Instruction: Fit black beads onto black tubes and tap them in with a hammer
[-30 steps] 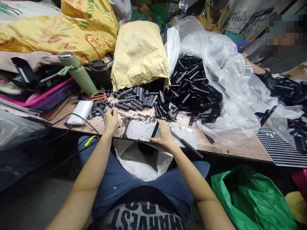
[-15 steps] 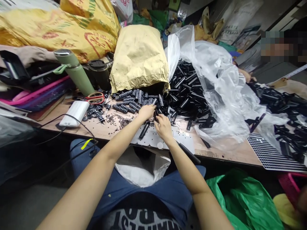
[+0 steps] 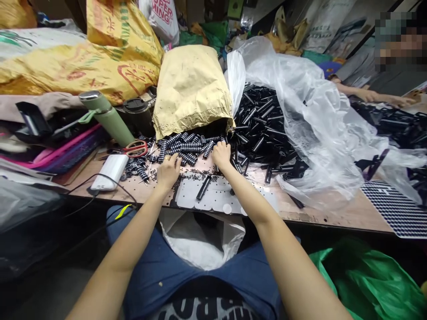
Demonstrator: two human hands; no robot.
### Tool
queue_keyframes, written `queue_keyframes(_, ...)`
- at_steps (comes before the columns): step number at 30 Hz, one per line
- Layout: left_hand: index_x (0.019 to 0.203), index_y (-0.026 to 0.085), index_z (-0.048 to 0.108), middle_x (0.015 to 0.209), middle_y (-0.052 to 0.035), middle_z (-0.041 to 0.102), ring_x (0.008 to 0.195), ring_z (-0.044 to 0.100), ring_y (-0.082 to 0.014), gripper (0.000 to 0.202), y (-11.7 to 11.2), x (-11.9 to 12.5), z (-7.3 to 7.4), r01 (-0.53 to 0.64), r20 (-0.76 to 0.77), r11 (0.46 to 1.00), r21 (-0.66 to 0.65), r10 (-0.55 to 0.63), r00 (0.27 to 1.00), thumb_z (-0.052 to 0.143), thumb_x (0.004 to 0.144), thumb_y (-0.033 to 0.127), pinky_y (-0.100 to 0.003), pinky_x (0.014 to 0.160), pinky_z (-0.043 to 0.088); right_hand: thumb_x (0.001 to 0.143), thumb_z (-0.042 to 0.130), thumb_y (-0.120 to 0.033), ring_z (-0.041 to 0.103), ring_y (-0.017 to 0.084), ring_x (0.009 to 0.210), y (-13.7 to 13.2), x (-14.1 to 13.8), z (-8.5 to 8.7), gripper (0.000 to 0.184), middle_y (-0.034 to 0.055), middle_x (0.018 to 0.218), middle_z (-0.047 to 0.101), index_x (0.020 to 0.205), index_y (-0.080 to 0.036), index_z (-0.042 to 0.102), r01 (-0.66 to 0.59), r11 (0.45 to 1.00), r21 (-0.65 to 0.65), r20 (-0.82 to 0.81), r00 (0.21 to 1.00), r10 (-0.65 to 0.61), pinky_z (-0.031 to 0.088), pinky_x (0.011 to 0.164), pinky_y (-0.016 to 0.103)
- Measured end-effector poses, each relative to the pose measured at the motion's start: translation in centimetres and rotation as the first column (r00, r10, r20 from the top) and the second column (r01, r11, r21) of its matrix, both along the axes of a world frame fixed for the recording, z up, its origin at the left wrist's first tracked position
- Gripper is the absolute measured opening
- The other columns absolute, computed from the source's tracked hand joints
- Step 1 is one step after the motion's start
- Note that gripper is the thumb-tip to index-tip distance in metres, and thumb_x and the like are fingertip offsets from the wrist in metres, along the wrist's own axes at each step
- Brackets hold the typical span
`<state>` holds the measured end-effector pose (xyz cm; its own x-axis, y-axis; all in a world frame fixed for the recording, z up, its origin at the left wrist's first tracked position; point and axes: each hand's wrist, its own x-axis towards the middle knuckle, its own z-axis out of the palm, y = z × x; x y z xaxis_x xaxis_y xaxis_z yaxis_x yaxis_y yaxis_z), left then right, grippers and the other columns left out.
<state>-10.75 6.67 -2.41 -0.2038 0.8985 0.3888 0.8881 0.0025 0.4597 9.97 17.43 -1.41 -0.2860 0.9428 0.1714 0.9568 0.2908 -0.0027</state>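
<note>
My left hand [image 3: 168, 171], a ring on one finger, is low over the bench with its fingers apart, beside the front of a pile of black-and-white ribbed cylinders [image 3: 191, 147]. These spill from the mouth of a tan paper sack [image 3: 193, 89]. Farther right, my right hand [image 3: 221, 155] is closed at the right end of that pile; what its fingers hold is hidden. A loose black tube [image 3: 203, 187] lies on a pale sheet [image 3: 188, 195] between my forearms. Small dark beads [image 3: 196, 174] are scattered between the hands.
A heap of black tubes [image 3: 260, 120] lies under clear plastic [image 3: 310, 111] on the right. Red-handled scissors [image 3: 136, 149], a white power bank [image 3: 109, 172] with a cable and a green flask [image 3: 106, 118] stand left. Another person's arm [image 3: 370, 94] reaches in at right.
My hands have come apart: the left has moved left and nearer to me, the right forward to the ribbed cylinders. The view has shifted slightly. The other person's arm reaches farther into sight.
</note>
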Motion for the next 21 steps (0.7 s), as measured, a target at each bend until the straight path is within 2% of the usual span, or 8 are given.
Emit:
queue_keyframes(3,0.117,0.014,0.061,0.112,-0.0153,0.065,0.102,0.062,-0.0262,0.04,-1.8,0.6,-0.4,0.041,0.227,0.996,0.073,-0.056,0.972,0.039,0.095,0.039,-0.036,0.089,0.046,0.089,0.036,-0.006,0.046,0.029,0.103,1.0,-0.8,-0.2,0.034,0.0202,0.099,0.068,0.092,-0.008,0.07,-0.023,0.998,-0.053,0.014,1.0,0.024,0.029,0.084,0.041)
queue_keyframes(7,0.113,0.019,0.064,0.094,-0.0064,0.07,0.075,0.065,-0.0177,0.036,-2.7,2.7,-0.6,0.173,0.514,0.985,-0.008,-0.144,0.846,0.044,0.094,0.041,-0.03,0.075,0.05,0.087,0.042,-0.008,0.047,0.028,0.098,0.5,-0.7,-0.5,0.029,0.0187,0.093,0.07,0.092,-0.009,0.07,-0.049,0.997,-0.068,0.024,0.998,0.051,0.027,0.085,0.042)
queue_keyframes(9,0.114,0.02,0.064,0.095,-0.0057,0.07,0.075,0.065,-0.0171,0.035,-2.9,3.6,-0.8,0.216,0.561,0.976,-0.03,-0.162,0.811,0.047,0.092,0.041,-0.029,0.075,0.051,0.087,0.044,-0.012,0.046,0.028,0.1,0.0,-0.3,-0.4,0.026,0.018,0.097,0.07,0.094,-0.009,0.069,-0.075,0.995,-0.061,0.021,0.997,0.076,0.026,0.087,0.042)
queue_keyframes(12,0.113,0.02,0.066,0.102,-0.007,0.07,0.089,0.066,-0.0192,0.034,-3.2,4.6,-1.2,0.244,0.549,0.97,0.005,-0.207,0.81,0.049,0.091,0.039,-0.031,0.081,0.052,0.086,0.047,-0.016,0.046,0.027,0.102,-0.6,0.0,0.1,0.023,0.016,0.095,0.07,0.09,-0.011,0.07,-0.123,0.991,-0.051,0.003,0.992,0.123,0.027,0.088,0.041)
queue_keyframes(16,0.119,0.02,0.063,0.098,-0.006,0.071,0.088,0.068,-0.0189,0.035,-3.8,4.9,-1.6,0.277,0.572,0.961,0.019,-0.237,0.785,0.048,0.092,0.038,-0.032,0.081,0.054,0.086,0.048,-0.015,0.049,0.026,0.101,-1.7,-0.3,1.1,0.021,0.0146,0.093,0.069,0.088,-0.011,0.068,-0.151,0.988,-0.014,-0.041,0.988,0.151,0.03,0.089,0.041)
queue_keyframes(17,0.119,0.02,0.063,0.1,-0.0065,0.071,0.09,0.068,-0.0196,0.036,-4.0,4.9,-1.5,0.27,0.574,0.963,0.023,-0.234,0.785,0.048,0.092,0.038,-0.033,0.083,0.054,0.086,0.048,-0.016,0.051,0.026,0.1,-2.3,-0.5,1.3,0.02,0.0139,0.096,0.069,0.092,-0.012,0.067,-0.149,0.989,0.005,-0.092,0.985,0.149,0.032,0.089,0.04)
queue_keyframes(19,0.12,0.019,0.063,0.105,-0.0082,0.071,0.098,0.067,-0.0217,0.037,-4.3,4.9,-1.4,0.254,0.567,0.967,0.034,-0.227,0.792,0.049,0.091,0.038,-0.035,0.089,0.053,0.084,0.052,-0.018,0.055,0.022,0.095,-4.0,-0.8,1.5,0.018,0.0104,0.099,0.068,0.098,-0.014,0.063,-0.175,0.985,-0.008,-0.31,0.936,0.164,0.039,0.086,0.036)
queue_keyframes(21,0.12,0.019,0.063,0.114,-0.0096,0.069,0.106,0.064,-0.0232,0.038,-4.7,5.0,-1.2,0.265,0.555,0.963,0.038,-0.241,0.796,0.049,0.091,0.038,-0.037,0.095,0.05,0.08,0.058,-0.019,0.06,0.018,0.085,-6.2,-0.9,1.4,0.017,0.0051,0.094,0.069,0.096,-0.017,0.062,-0.264,0.961,-0.079,-0.603,0.781,0.165,0.045,0.079,0.031)
